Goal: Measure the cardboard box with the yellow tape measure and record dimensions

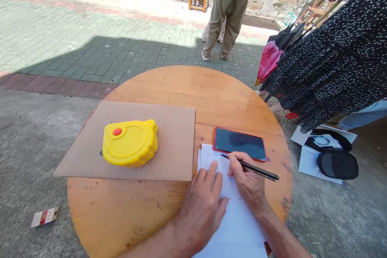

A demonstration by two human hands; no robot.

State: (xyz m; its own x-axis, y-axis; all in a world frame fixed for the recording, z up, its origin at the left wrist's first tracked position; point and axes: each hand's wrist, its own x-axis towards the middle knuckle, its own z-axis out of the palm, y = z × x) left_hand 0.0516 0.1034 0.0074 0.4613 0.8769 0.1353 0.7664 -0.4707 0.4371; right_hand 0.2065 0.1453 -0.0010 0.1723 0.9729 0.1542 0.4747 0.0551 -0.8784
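My right hand (246,175) grips a black pen (256,168), its tip at the upper part of a printed white sheet of paper (234,219). My left hand (205,201) lies flat on the left side of the paper, fingers extended and somewhat apart. Just beyond the top of the sheet lies a smartphone (238,143) with a red case and a dark screen. To the left, a yellow plastic case with a red button, shaped like a tape measure (130,145), rests on a flat piece of brown cardboard (175,141).
All this sits on a round wooden table (205,88). Beyond it stands a person in khaki trousers (231,12). At right, a person in a dotted dress (335,52) holds a folded umbrella (272,54). On the ground are a black cap (337,165) and a small card (44,217).
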